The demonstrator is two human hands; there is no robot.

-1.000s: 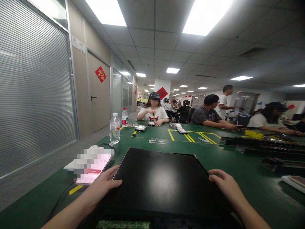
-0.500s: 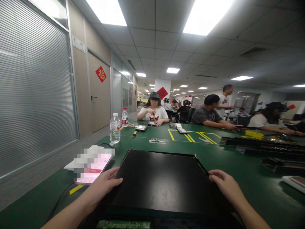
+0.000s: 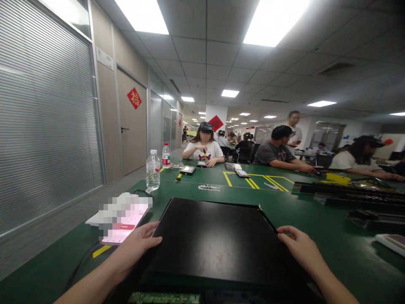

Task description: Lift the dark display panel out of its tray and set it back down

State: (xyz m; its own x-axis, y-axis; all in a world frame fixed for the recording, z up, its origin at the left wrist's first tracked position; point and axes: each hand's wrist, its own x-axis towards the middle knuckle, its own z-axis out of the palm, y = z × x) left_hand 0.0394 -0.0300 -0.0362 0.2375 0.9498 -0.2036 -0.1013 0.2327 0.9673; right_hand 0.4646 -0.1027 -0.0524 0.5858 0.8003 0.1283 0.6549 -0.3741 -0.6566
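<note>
A large black display panel (image 3: 215, 240) lies face up in front of me, its dark surface reflecting the ceiling light. A thin raised rim runs along its far and right edges. My left hand (image 3: 139, 245) grips the panel's left edge, thumb on top and fingers at the side. On the opposite side, my right hand (image 3: 294, 240) pinches the right edge between thumb and fingers. At the panel's near side a green circuit board (image 3: 164, 297) shows, partly cut off by the bottom of the view.
A lit phone (image 3: 129, 221) lies left of the panel, with water bottles (image 3: 153, 171) behind it. Long black metal strips (image 3: 341, 194) lie at the right of the green table (image 3: 253, 196). Across it a person (image 3: 204, 150) works on a hard drive (image 3: 202, 164).
My hands and the panel stay almost still. In the background, the standing person has shifted slightly left and drawn in an outstretched arm.
</note>
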